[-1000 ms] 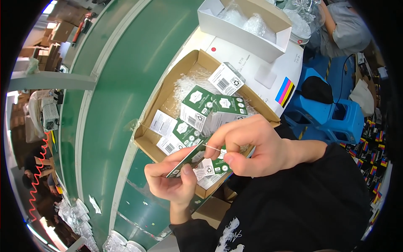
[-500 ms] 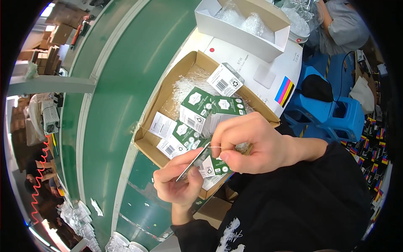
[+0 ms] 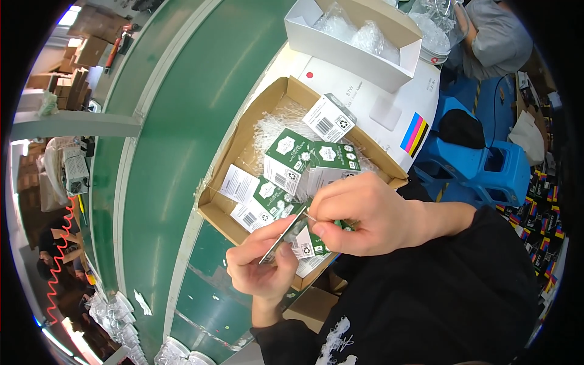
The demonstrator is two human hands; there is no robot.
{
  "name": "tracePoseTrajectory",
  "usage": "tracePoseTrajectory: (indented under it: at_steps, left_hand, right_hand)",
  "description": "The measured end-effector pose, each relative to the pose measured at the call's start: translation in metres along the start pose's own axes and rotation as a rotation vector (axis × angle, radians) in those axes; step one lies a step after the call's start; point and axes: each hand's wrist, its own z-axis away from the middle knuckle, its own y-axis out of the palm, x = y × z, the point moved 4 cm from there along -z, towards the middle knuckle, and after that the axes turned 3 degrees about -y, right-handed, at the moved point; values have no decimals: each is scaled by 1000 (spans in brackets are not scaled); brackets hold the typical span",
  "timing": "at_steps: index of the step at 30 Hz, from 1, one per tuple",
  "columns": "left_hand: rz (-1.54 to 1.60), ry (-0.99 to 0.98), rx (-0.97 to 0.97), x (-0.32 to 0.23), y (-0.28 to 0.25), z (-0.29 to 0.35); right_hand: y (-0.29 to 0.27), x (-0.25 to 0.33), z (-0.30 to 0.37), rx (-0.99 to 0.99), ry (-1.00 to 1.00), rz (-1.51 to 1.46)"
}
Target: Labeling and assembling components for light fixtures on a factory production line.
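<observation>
My left hand (image 3: 261, 267) grips a thin flat card (image 3: 284, 236), tilted and seen nearly edge-on, between thumb and fingers. At the card's upper end, my right hand (image 3: 368, 216) pinches a thin pale strand (image 3: 311, 217); its far end is hidden in the fingers. Both hands are over the near side of an open cardboard tray (image 3: 220, 220). In it lie several green-and-white printed packages (image 3: 288, 148), one mostly white one (image 3: 329, 118) on the far right, and a tangle of thin clear-white strands (image 3: 271, 126).
Beyond the tray a white box (image 3: 350, 53) holds clear plastic bags. A green conveyor (image 3: 182, 91) runs along the left. Blue stools (image 3: 486, 167) stand at the right, near a co-worker in a grey top (image 3: 502, 39). Stacked clear-wrapped items (image 3: 112, 319) sit lower left.
My right fingers have come closer to the card's upper end, so less of the strand shows. The rest of the scene has shifted only slightly in view.
</observation>
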Motion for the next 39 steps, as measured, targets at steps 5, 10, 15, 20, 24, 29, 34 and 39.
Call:
tracePoseTrajectory:
  at_steps: [5, 10, 15, 20, 24, 29, 34, 39]
  left_hand:
    - [6, 15, 0, 0, 1, 0]
    - [-4, 96, 18, 1, 4, 1]
    - [-92, 138, 67, -2, 7, 0]
    - [-131, 183, 64, -3, 10, -4]
    - [-151, 200, 104, 0, 12, -3]
    - [-116, 186, 70, -1, 12, -2]
    - [-114, 182, 104, 0, 13, -1]
    - [-131, 179, 88, 0, 15, -1]
  right_hand:
    - [-1, -3, 0, 15, 10, 1]
    - [0, -4, 1, 23, 49, -32]
    - [0, -5, 2, 32, 84, -41]
    - [-3, -6, 1, 33, 138, -99]
    - [-2, -7, 1, 49, 159, -108]
    - [1, -13, 3, 51, 150, -122]
    - [-1, -12, 2, 73, 176, -159]
    - [-4, -11, -1, 41, 229, -225]
